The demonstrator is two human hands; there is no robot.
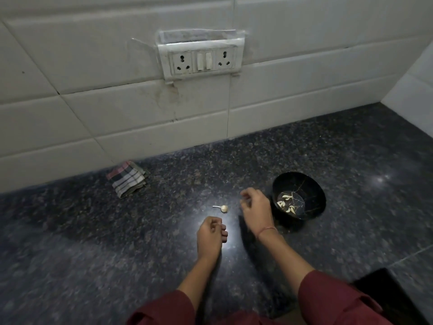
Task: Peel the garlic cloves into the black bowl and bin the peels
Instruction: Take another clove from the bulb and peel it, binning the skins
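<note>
Head | hands (210, 233) 2 | black bowl (315, 193) 1 | garlic bulb (224, 208) 1

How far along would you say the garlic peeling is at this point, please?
Done: several peeled cloves lie in the black bowl. In hand: the left hand and right hand are curled over the counter; I cannot tell whether either holds anything. Left: one garlic piece with a stalk sits there.

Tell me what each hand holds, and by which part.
Cannot be told: the left hand and right hand both have curled fingers, nothing visible in either. The garlic piece lies loose on the counter.
</note>
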